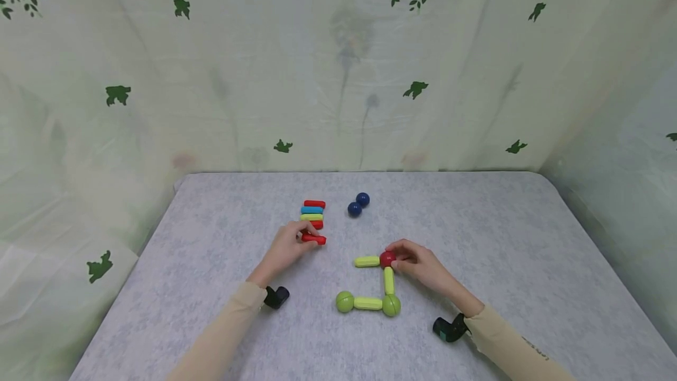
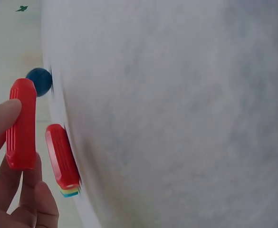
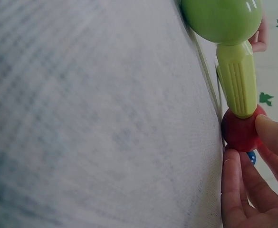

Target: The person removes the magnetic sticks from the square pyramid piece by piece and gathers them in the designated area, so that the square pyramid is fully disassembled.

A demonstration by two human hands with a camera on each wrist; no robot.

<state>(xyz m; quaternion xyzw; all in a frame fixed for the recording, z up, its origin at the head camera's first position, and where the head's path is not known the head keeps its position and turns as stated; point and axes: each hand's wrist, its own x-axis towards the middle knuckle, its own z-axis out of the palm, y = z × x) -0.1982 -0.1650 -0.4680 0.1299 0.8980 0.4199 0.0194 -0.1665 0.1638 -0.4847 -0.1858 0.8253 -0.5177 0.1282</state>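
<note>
A: What did the left hand (image 1: 290, 247) have?

B: A red rod (image 1: 314, 240). The thumb and fingers were pinched on it, the thumb pressed along one side in the left wrist view.

A: And where was that rod?

B: Just on the near side of a row of four lying on the table (image 1: 502, 216): far red rod (image 1: 314, 203), blue rod (image 1: 312, 210), yellow-green rod (image 1: 312, 217), then near red rod (image 1: 317, 224).

A: The right hand (image 1: 420, 263)?

B: Its thumb and fingertips were closed about a red ball (image 1: 388, 259), which sat at the far right corner of a linked shape.

A: Linked to what?

B: A lime rod (image 1: 367, 261) pointed left from it, and a second lime rod (image 1: 388, 281) ran towards the person, down to a green ball (image 1: 391, 305). From there a third lime rod (image 1: 368, 303) went left to another green ball (image 1: 345, 301).

A: Anything beyond?

B: Two dark blue balls (image 1: 355, 209), to the right of the row. They overlapped in the head view, so I couldn't tell whether they touched.
</note>
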